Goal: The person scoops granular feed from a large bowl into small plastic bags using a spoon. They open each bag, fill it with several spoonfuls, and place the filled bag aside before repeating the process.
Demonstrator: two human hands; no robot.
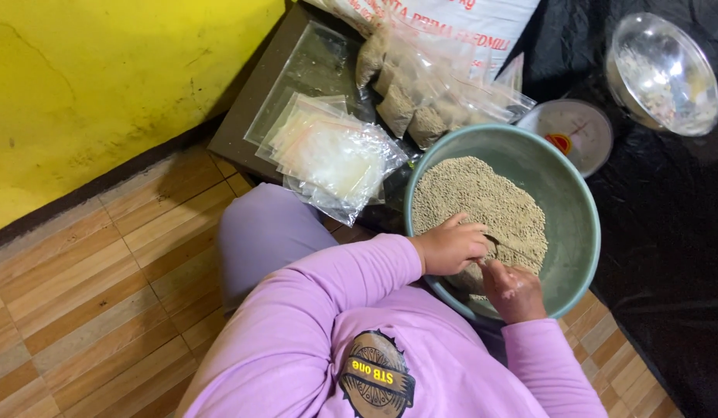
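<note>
1. Hands of a person in a lilac long-sleeved top work inside a green basin [579,193] set on the floor in front of their lap, seen from above.
2. The basin is about half full of small tan pellets [483,201], heaped toward the near side.
3. Left hand [450,246] lies curled over the heap, fingers bent as if scooping or holding something small; what it holds cannot be made out.
4. Right hand [514,290] sits just beside it at the near rim, fingers drawn together, apparently pinching the mouth of a small clear bag; this is hard to see.
5. The pellets look dry, loose and light, likely to spill and roll, so they are probably best scooped with a cupped palm. A thin bag would be limp and slippery, best held open at its top edge.
6. Beyond the basin lie filled pellet bags [421,108], a stack of empty clear bags [332,155], a round kitchen scale [572,131] and a clear bowl [662,73] on black sheeting.
</note>
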